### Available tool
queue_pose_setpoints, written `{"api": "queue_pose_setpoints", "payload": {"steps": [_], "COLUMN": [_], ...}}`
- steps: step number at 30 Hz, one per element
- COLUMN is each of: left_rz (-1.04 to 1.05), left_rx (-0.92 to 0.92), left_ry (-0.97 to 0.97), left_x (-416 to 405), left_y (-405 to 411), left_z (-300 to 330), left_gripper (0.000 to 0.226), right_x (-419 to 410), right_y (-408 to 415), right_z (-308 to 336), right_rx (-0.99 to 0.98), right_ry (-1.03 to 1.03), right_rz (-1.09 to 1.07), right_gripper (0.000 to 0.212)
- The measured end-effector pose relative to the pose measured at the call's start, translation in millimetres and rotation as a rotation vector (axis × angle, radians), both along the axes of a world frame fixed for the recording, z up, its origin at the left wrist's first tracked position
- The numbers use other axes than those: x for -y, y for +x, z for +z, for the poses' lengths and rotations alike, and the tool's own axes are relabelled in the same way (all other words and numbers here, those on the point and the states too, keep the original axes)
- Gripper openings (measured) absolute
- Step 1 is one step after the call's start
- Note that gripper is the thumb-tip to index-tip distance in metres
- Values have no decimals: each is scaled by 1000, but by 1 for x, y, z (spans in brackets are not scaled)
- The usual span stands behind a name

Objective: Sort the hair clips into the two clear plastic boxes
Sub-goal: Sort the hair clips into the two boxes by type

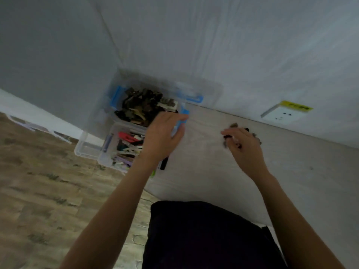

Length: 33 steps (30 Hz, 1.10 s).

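Note:
Two clear plastic boxes stand side by side at the table's left end. The far box [114,113], with blue latches, holds several dark brown and black hair clips [143,105]. The near box [105,156] holds several coloured flat clips [127,144], red, white and purple. My left hand [162,136] hovers over the right edge of both boxes, fingers loosely apart, nothing visible in it. To the right, my right hand [242,144] rests on the table, closed on a small bunch of dark hair clips [234,125] that stick out around the fingers.
The pale table [204,171] meets a grey wall at the back. A white wall socket [281,114] with a yellow label sits at the right. A clear lid [85,148] lies left of the near box. A black item [164,164] lies below my left wrist. Dark clothing [204,235] fills the bottom.

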State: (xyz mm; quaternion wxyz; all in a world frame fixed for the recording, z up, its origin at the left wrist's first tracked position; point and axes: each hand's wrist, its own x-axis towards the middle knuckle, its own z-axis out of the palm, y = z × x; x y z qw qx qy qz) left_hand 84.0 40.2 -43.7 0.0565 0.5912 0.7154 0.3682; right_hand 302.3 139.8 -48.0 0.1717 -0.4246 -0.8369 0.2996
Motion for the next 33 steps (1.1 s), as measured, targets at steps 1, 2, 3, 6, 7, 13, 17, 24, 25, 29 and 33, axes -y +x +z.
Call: {"api": "queue_pose_setpoints", "payload": {"steps": [1, 2, 3, 6, 7, 13, 17, 24, 25, 29, 33], "left_rz": [-79, -162, -225, -334, -353, -442, -473, -309, -280, -224, -222], "left_rx": [53, 96, 126, 194, 174, -188, -223, 122, 181, 260, 271], "left_ry": [-23, -80, -150, -375, -461, -733, -797, -717, -712, -697, -687], "left_x": [-7, -16, -23, -48, -57, -116, -130, -104, -99, -89, -88], "left_y": [16, 33, 46, 76, 86, 120, 131, 131, 133, 140, 143], "left_z": [0, -1, -4, -22, -30, -62, -68, -85, -86, -86, -81], "left_gripper": [22, 24, 26, 45, 58, 97, 92, 68, 68, 63, 51], "right_x": [-1, -2, -5, -20, -26, -50, -56, -44, -41, -32, -30], "right_y": [18, 39, 53, 83, 89, 71, 63, 61, 59, 61, 62], "right_z": [-8, -16, -24, -44, -50, -70, -64, -70, -70, -69, -69], "right_rx": [44, 95, 148, 323, 378, 524, 519, 331, 314, 330, 387], "right_ry": [-19, -36, -58, -174, -216, -210, -217, -275, -278, -289, -318], "right_rz": [-57, -110, -146, -210, -211, -99, -117, -182, -181, -164, -154], "right_gripper": [24, 26, 29, 58, 74, 114, 97, 62, 60, 57, 58]}}
